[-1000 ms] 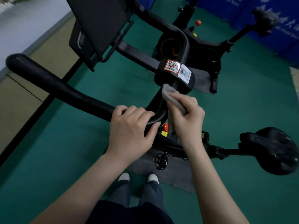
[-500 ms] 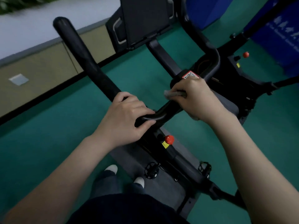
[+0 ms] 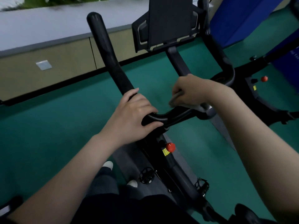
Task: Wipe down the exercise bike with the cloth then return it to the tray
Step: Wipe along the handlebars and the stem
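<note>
Green flooring spreads beneath the exercise bike. Left hand has its grip closed around the black handlebar. Right hand clutches the grey cloth, pressing it against the bar's centre.

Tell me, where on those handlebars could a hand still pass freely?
The long left horn is bare above the left hand. The short bar between the hands is also free. It is crowded at the centre, where the right hand presses the cloth by the screen's stem.
</note>
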{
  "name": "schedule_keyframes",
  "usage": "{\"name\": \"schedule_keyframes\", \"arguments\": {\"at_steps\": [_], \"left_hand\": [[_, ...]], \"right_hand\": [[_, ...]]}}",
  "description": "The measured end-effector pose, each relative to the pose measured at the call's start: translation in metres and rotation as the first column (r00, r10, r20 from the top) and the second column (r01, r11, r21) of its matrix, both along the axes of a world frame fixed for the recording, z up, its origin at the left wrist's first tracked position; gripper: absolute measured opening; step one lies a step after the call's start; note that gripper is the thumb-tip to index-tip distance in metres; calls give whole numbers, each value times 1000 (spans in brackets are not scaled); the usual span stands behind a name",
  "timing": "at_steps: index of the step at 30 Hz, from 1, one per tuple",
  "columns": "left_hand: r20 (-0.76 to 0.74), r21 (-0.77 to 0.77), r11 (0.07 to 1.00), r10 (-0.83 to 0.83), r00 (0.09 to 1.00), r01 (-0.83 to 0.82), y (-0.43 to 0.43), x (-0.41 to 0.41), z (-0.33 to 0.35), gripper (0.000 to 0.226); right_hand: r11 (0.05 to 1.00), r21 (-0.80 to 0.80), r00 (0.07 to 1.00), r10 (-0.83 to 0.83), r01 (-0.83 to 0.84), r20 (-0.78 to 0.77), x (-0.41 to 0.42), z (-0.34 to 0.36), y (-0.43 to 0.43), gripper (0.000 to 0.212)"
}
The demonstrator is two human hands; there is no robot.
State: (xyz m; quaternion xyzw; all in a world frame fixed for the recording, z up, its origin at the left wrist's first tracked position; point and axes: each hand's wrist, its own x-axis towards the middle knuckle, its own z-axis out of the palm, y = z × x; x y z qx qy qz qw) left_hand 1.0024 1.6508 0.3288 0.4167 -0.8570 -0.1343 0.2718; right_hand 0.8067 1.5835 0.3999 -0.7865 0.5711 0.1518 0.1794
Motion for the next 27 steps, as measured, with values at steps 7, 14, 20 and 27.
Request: {"name": "schedule_keyframes", "arguments": {"at_steps": [7,14,20,27], "left_hand": [[8,-22,1000,-4,1000,4,-3,2,-4,43],[10,-15,1000,-15,1000,15,-5,3,-1,45],[23,7,999,-33,999,33,-5,3,-1,43],[12,2,999,-43,999,43,-4,1,-5,47]], "right_hand": [[999,14,965,31,-36,262,22,-8,18,11],[1000,16,986,10,-13,164,15,-1,16,22],[991,-91,986,-89,103,144,-7,-1,18,22],[694,-306,627,-267,652,731,-10,-38,91,11]]}}
